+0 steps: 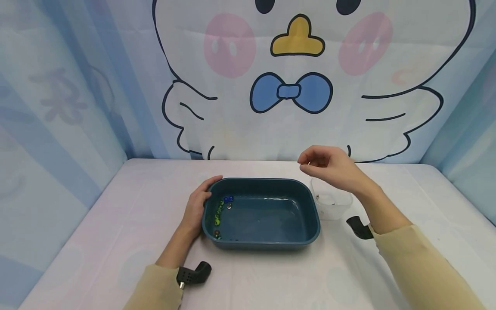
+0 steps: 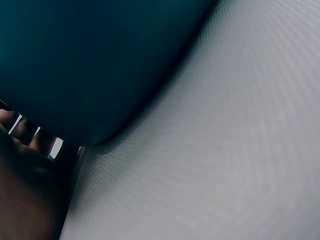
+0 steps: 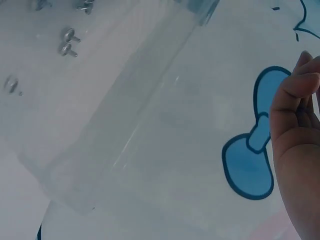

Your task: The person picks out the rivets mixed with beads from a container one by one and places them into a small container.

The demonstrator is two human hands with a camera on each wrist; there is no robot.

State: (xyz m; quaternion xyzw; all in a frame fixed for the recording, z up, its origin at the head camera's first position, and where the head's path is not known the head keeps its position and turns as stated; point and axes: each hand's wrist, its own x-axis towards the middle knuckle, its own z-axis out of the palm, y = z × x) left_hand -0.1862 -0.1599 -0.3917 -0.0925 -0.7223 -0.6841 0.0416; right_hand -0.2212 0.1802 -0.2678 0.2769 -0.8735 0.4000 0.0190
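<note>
A dark teal rectangular basin (image 1: 263,245) sits on the table. My left hand (image 1: 196,206) grips its left side, thumb at the rim and fingers around the far-left corner. Along the basin's left wall lie green pieces (image 1: 218,213), blue pieces (image 1: 228,199), a small silver piece (image 1: 229,206) and a brownish piece (image 1: 217,233). My right hand (image 1: 329,165) hovers above a clear plastic box (image 1: 333,211), with its fingers bent and thumb near the index fingertip. Whether anything tiny is between them cannot be made out. Small round-headed metal pieces (image 3: 68,35) lie in the box.
The box stands right beside the basin's right end. A pale cloth covers the table (image 1: 267,280). Behind it hangs a curtain with a cartoon bird and blue bow tie (image 1: 290,91). Black wrist cameras (image 1: 193,273) sit on both wrists.
</note>
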